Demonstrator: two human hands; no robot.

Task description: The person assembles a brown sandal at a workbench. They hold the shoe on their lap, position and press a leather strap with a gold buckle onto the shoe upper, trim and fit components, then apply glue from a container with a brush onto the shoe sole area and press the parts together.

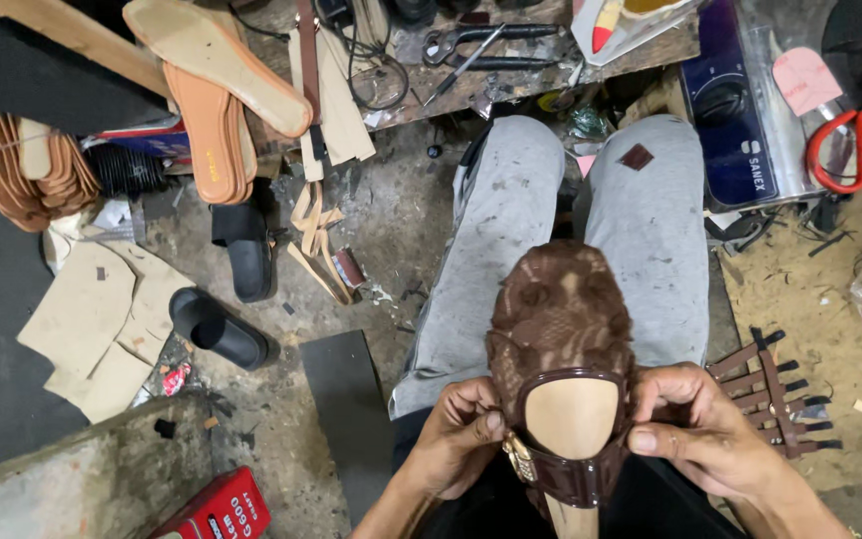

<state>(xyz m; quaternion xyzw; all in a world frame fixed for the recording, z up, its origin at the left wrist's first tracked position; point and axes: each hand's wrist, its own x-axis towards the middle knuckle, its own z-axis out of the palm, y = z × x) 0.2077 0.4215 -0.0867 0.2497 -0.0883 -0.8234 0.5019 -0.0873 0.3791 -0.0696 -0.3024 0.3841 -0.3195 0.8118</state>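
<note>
A brown lace shoe upper on a wooden last is held over the lap. The glossy collar is pinched by the left hand and right hand, fingers closed; fitting the collar seems underway, and even tension appears needed next.

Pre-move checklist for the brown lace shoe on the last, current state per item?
1. Both hands on the shoe: left hand and right hand pinch the collar from either side: ok.
2. Brown lace shoe seated on the wooden last, toe pointing away over the knees: ok.
3. Glossy brown strap wraps the back of the opening; gold buckle beside the left fingers: ok.
4. Buckle fastened: cannot tell.
5. Sole side of shoe: hidden, cannot tell.
6. Red-handled scissors within reach, far right on the floor: cannot tell.
</note>
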